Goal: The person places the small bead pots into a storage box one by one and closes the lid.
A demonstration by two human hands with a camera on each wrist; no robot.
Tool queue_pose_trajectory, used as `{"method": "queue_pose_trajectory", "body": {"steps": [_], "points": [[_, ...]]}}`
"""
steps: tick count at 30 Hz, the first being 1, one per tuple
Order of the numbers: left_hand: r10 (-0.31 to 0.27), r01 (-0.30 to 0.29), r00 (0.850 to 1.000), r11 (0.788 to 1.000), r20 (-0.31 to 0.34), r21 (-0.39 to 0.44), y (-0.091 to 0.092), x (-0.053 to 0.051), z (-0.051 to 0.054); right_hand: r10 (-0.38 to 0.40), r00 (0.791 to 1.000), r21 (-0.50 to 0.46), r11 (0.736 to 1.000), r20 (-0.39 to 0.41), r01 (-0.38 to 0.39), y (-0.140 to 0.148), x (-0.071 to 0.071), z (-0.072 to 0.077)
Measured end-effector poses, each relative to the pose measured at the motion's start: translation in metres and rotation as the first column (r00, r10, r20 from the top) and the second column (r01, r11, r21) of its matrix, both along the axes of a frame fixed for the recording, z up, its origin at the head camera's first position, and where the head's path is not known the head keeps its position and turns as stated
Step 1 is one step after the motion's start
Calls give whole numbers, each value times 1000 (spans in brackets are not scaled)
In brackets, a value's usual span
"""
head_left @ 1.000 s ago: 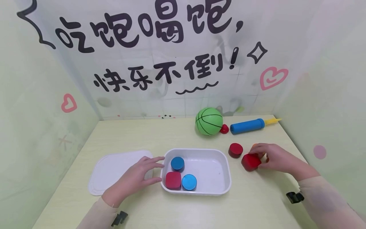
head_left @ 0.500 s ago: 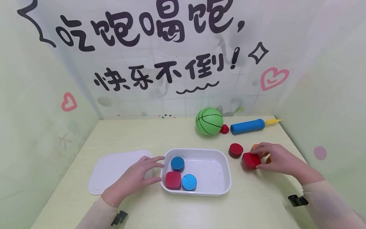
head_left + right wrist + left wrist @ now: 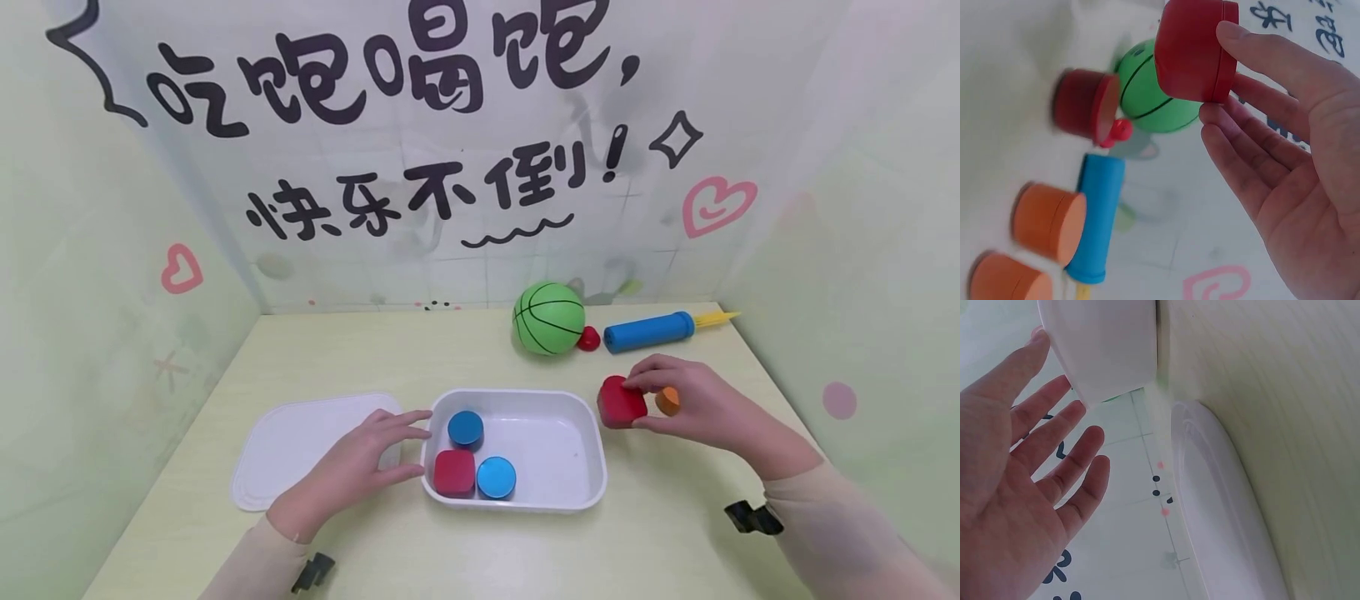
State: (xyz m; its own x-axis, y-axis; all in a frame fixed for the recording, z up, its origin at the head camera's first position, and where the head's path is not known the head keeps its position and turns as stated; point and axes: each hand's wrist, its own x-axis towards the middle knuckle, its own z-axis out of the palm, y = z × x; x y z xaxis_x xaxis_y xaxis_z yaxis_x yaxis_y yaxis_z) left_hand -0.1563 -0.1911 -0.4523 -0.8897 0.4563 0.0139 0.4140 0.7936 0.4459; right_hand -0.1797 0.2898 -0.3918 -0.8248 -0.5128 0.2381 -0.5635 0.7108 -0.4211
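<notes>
My right hand (image 3: 686,400) pinches a red, rounded-square tub with a lid (image 3: 622,403) between thumb and fingertips. In the right wrist view the red tub (image 3: 1194,50) hangs above the table. Behind it, a round red tub (image 3: 1085,105) stands on the table, mostly hidden in the head view. Two orange round tubs (image 3: 1049,222) are beside the right hand. My left hand (image 3: 360,454), fingers spread and fairly straight, is at the left end of the white box (image 3: 517,507). Inside that box are a red square tub (image 3: 454,472), a dark blue round one (image 3: 466,429) and a light blue round one (image 3: 497,477).
A white lid (image 3: 300,442) lies flat under and beyond the left hand. At the back stand a green ball (image 3: 549,318), a small red object (image 3: 588,338) and a blue hand pump (image 3: 648,332) with a yellow nozzle. Walls close off the back and both sides.
My right hand has lifted the red square tub and moved it left and slightly back, in front of the round red tub. The left hand has stayed still.
</notes>
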Motion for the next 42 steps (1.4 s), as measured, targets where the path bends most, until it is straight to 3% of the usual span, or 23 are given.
{"method": "queue_pose_trajectory", "body": {"steps": [6,14,26,34,42], "points": [[5,-5,1000,1000,0,3,-1,1,1,-3,998,-34,999,63,5,-34,-2,6],[5,-5,1000,1000,1,6,0,0,0,9,983,-11,1000,181,-7,-77,-7,8],[5,-5,1000,1000,2,10,1,1,2,117,963,43,990,243,-131,-123,-22,0],[-3,3,1000,1000,-9,5,1,1,1,35,937,77,995,347,-65,-145,-28,-13],[7,-7,1000,1000,4,0,1,1,2,-29,929,93,996,368,-6,-159,-29,-21]]}}
